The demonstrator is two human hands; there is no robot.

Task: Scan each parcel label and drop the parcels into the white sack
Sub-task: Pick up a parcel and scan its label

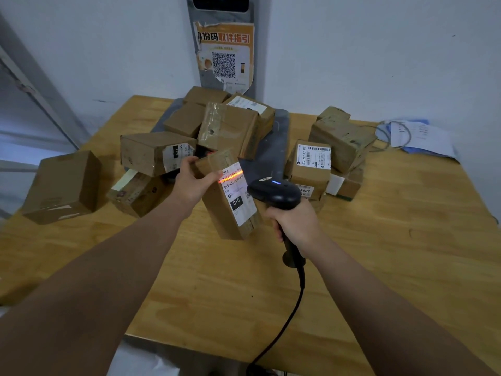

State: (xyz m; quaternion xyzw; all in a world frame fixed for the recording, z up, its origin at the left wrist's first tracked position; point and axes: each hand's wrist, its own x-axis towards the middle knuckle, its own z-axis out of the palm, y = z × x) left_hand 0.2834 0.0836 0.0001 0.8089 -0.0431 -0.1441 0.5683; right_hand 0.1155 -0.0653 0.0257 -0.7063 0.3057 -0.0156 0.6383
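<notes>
Our left hand (193,183) grips a brown cardboard parcel (230,196) tilted above the wooden table (379,267). Our right hand (296,222) clenches the black handheld scanner (275,195) (blue light on), its orange beam crossing the parcel's white label (237,196).

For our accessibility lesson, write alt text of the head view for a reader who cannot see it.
A person's left hand holds a brown cardboard parcel while the right hand aims a black scanner, its red line crossing the white label; more parcels crowd the wooden table.
</notes>
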